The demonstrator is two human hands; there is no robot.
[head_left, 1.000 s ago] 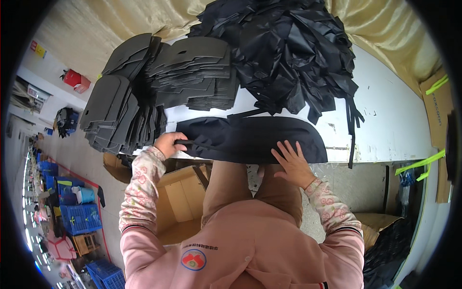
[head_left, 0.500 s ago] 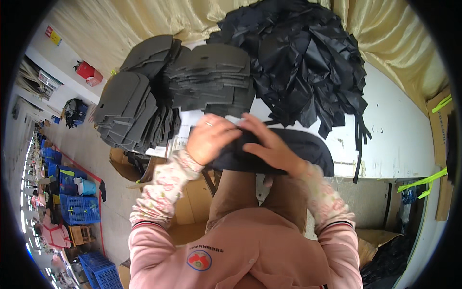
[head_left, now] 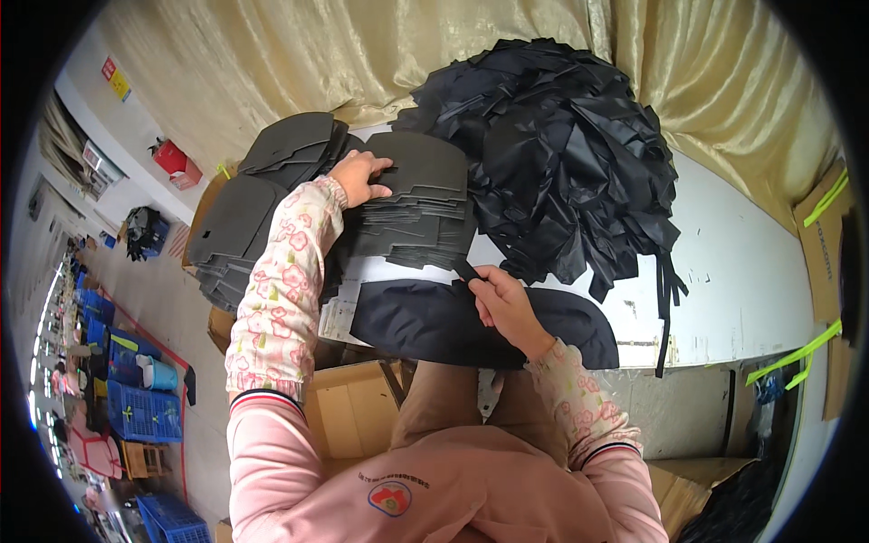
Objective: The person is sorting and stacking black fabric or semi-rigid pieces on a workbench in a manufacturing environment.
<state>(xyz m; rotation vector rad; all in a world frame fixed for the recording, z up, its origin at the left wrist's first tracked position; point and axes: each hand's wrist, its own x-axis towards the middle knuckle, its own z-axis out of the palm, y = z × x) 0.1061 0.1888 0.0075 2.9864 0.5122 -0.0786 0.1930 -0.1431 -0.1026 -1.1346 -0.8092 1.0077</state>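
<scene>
1. One gold curtain (head_left: 253, 63) is hanging beyond the table, sweeping from 10 to 2 o'clock
2. A white table (head_left: 724, 290) is spreading under the goods, showing its bare top at 3 o'clock
3. A heap of black fabric pieces (head_left: 579, 163) is sitting at 1 o'clock, dark strips dangling on its 5 o'clock side
4. Grey panels are standing in piles: the left stacks (head_left: 240, 208) at 9 to 10 o'clock, the middle stack (head_left: 421, 204) just before 12
5. A long black cloth (head_left: 416, 321) with a rounded end is lying along the near table edge, between 5 and 7 o'clock
6. The left hand (head_left: 362, 178) is resting on the middle stack at 11 o'clock, thumb and fingers parting
7. The right hand (head_left: 502, 306) is bending over the cloth at 4 o'clock, thumb and forefinger pinching a narrow strip
8. That narrow black strip (head_left: 464, 269) is poking out of the pinch toward 11 o'clock
</scene>
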